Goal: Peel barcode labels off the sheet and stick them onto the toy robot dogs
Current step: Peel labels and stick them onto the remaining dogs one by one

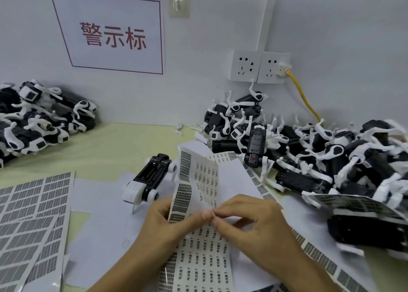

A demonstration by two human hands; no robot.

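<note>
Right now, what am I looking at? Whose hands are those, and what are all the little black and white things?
The picture comes from a camera on a person's head, looking down at their own hands. The left hand holds up a bent label sheet, and the right hand pinches at its edge to peel a label. One toy robot dog lies just behind the hands. Piles of toy dogs sit on the left and right. More label sheets lie flat on the table.

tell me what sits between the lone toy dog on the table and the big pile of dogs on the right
In the head view, the curled label sheet held by both hands rises between the lone dog and the right pile.
</note>
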